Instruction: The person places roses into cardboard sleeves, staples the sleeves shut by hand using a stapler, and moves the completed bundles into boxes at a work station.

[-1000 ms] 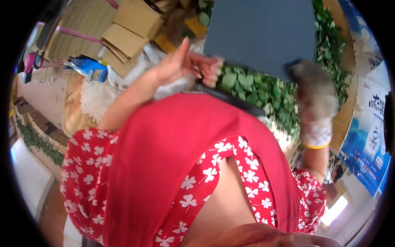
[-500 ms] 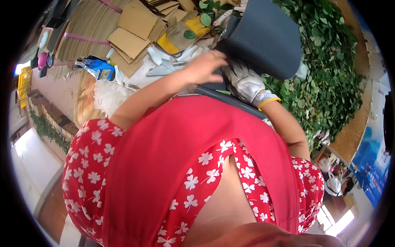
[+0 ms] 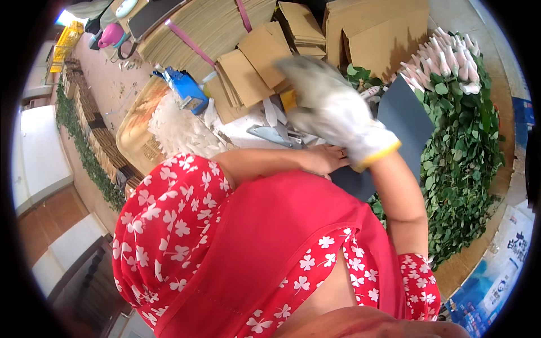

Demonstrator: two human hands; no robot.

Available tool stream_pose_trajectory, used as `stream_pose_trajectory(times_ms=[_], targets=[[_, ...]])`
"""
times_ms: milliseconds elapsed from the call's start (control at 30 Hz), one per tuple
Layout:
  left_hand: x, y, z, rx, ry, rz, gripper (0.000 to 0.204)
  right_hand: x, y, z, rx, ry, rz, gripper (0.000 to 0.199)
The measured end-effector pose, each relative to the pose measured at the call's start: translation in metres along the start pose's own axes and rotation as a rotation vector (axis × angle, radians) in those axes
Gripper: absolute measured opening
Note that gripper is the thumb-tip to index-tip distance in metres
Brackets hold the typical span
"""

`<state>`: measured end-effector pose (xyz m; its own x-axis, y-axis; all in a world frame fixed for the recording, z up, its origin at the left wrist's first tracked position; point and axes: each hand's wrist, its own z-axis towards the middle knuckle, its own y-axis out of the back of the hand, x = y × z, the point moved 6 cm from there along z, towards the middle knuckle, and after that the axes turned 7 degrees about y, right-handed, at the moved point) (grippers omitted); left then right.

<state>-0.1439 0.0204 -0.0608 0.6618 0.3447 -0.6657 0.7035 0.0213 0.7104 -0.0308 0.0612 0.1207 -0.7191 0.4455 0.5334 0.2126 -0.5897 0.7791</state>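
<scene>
My left hand (image 3: pixel 326 159) is bare and lies low in front of my red apron, against a dark grey sheet (image 3: pixel 350 181). Its fingers look flat, though the tips are partly hidden by my other wrist. Above it my right hand (image 3: pixel 332 101), in a grey-white work glove with a yellow cuff, reaches up and left over the table. Motion blurs the glove, so its fingers cannot be read. The sheet's raised flap (image 3: pixel 407 121) stands to the right of the glove, beside a large pile of leafy stems (image 3: pixel 465 163).
Pink-wrapped flower heads (image 3: pixel 445 62) crown the pile at the far right. Ahead lie cardboard pieces (image 3: pixel 245 76) and a strapped stack of card sheets (image 3: pixel 208 34). A blue device (image 3: pixel 189 93), white scraps (image 3: pixel 180 127) and a grey-handled tool (image 3: pixel 270 135) are toward the left.
My gloved right hand has left the sheet and swung up and left. My left hand has come down nearer the apron. The flap stands differently, and the view has shifted, showing the flower heads.
</scene>
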Motion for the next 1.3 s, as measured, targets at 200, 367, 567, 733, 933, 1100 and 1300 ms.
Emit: stream_pose_trajectory(times_ms=[200,367,567,733,933,1100,1300], targets=[[0.000,0.010,0.006,-0.112,-0.144,-0.084,0.080,-0.043,-0.063,0.032,0.233,0.029,-0.510,0.038],[0.012,0.004,0.010,0.171,0.076,-0.250,0.092,0.041,0.079,-0.055,-0.074,-0.229,-0.333,0.043],[0.020,-0.017,0.027,-0.074,-0.050,0.066,0.088,0.073,0.101,-0.195,-0.457,-1.109,0.463,0.036],[0.014,-0.010,0.021,-0.075,-0.200,-0.536,0.075,0.053,-0.021,-0.224,-1.350,-0.667,1.603,0.040],[0.019,-0.004,0.011,-0.184,-0.005,0.074,0.089,0.058,0.060,-0.229,-0.464,-1.374,0.652,0.043],[0.009,0.002,0.011,-0.211,-0.076,0.052,0.093,0.061,0.079,-0.293,0.096,-0.429,-0.182,0.046],[0.015,0.005,0.011,-0.207,-0.013,0.052,0.093,-0.045,-0.054,-0.287,-0.046,-1.340,0.695,0.034]])
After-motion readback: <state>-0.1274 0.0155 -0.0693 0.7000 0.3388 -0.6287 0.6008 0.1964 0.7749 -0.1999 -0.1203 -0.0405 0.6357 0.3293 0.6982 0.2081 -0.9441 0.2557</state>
